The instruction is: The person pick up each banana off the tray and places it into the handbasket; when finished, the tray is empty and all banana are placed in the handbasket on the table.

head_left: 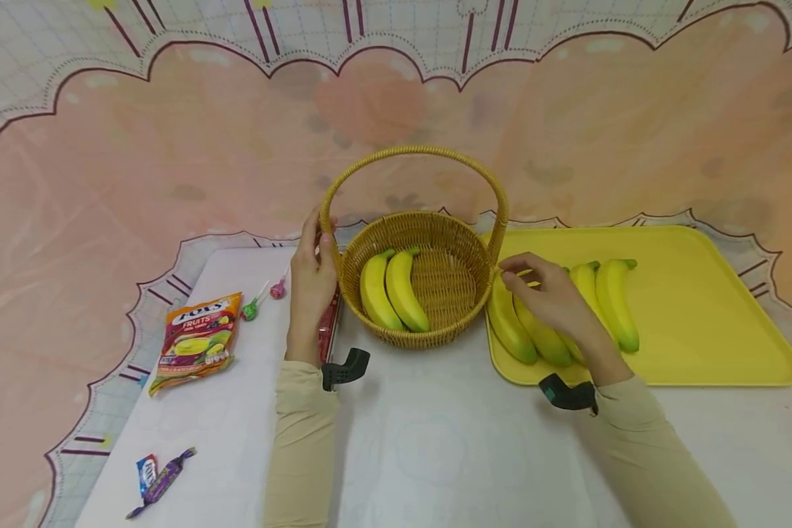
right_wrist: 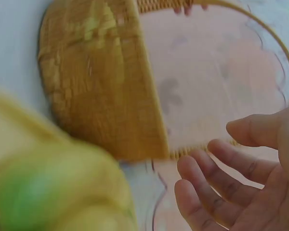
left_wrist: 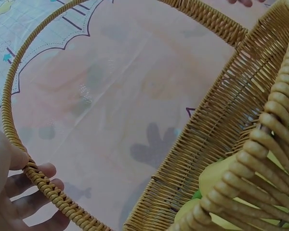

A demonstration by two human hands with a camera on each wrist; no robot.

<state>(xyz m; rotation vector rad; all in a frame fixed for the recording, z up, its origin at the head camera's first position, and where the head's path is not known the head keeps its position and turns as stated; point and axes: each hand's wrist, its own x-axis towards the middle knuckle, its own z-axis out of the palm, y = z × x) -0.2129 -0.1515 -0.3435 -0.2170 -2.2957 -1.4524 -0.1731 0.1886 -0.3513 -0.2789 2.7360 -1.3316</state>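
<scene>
A woven basket (head_left: 455, 301) with a tall arched handle (head_left: 414, 149) stands in the middle of the table. Two bananas (head_left: 405, 293) lie side by side in its left half. My left hand (head_left: 312, 286) grips the handle's left side, thumb on one side and fingers behind it in the left wrist view. Beside the handle's right base, my right hand (head_left: 549, 293) has its fingers loosely bent and apart, with nothing held between them in the right wrist view. Below that hand, several bananas (head_left: 617, 304) lie in a row on the yellow tray (head_left: 713, 308), partly hidden by it.
On the left lie an orange candy bag (head_left: 198, 339), a green lollipop (head_left: 249, 311) and a pink lollipop (head_left: 278, 290). Nearer the front are a purple wrapped candy (head_left: 163, 480) and a small blue packet (head_left: 147, 473). A red package (head_left: 328, 330) shows partly beside my left wrist.
</scene>
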